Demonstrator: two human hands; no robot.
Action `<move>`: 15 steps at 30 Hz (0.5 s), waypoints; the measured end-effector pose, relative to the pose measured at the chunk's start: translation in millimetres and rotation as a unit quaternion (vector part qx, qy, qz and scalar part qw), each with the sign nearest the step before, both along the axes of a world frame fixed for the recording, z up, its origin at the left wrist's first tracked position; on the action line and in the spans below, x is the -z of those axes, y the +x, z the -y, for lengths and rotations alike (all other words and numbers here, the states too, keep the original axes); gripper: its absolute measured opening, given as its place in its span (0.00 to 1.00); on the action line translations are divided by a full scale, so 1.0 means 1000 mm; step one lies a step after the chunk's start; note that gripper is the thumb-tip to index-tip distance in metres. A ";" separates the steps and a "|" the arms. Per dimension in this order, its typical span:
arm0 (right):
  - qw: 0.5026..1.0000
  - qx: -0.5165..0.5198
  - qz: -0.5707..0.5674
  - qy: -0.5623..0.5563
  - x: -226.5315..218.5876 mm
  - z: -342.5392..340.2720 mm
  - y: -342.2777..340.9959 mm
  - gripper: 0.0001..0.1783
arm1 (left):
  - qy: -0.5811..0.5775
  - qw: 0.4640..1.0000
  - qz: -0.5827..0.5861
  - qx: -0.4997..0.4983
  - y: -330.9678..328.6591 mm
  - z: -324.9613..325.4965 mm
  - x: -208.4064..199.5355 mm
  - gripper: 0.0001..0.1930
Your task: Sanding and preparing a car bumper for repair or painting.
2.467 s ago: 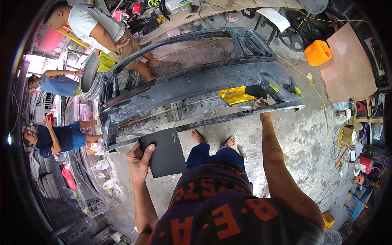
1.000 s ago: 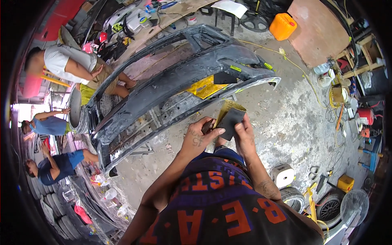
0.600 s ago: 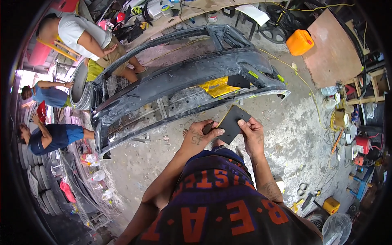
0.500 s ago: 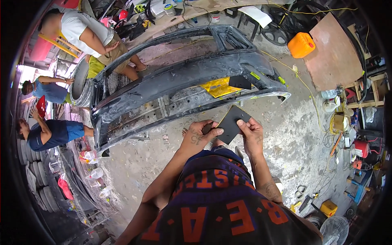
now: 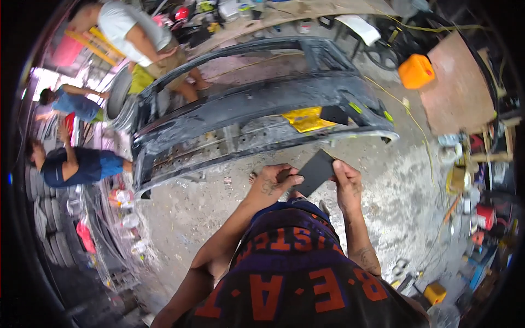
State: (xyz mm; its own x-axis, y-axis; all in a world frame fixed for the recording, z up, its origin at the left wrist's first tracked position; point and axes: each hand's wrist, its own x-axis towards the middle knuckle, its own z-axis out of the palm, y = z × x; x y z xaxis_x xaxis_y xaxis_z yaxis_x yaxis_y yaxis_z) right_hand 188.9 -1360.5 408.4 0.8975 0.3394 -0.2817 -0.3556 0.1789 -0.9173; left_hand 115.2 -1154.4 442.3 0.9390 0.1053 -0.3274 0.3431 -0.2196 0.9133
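Between both hands, in front of my body, is a dark grey, flat rectangular piece that looks like sandpaper [image 5: 316, 174]. My left hand [image 5: 273, 185] pinches its left edge, thumb on top and fingers curled. At the upper right corner, my right hand [image 5: 348, 185] grips it between thumb and fingers. Just beyond the hands stands a large dark grey car bumper [image 5: 235, 109] with pale, dusty patches. A yellow piece [image 5: 309, 118] with a black part beside it lies at the bumper's lower opening, apart from my hands.
Three people are at the left: one in a white shirt [image 5: 131, 30] behind the bumper, two in blue nearby. An orange jerrycan [image 5: 415, 71] and a brown board [image 5: 456, 85] lie at the right. A yellow cord [image 5: 407, 106] crosses the concrete floor. Stacked tyres [image 5: 52, 213] stand far left.
My view has shifted, so the bumper appears farther right and slightly lower. My right thumb has moved from the sandpaper's face to its corner, and the sandpaper shows narrower.
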 end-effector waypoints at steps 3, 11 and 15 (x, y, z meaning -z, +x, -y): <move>0.997 0.006 0.060 -0.046 0.007 -0.007 0.001 0.16 | -0.072 0.996 0.038 -0.047 -0.009 0.007 0.000 0.11; 0.981 -0.173 0.005 0.081 -0.006 -0.052 -0.020 0.17 | -0.099 0.980 0.081 -0.153 -0.072 -0.032 -0.004 0.13; 0.945 -0.303 0.091 -0.088 0.010 -0.088 -0.038 0.18 | -0.075 0.964 0.153 -0.206 -0.120 -0.058 0.001 0.12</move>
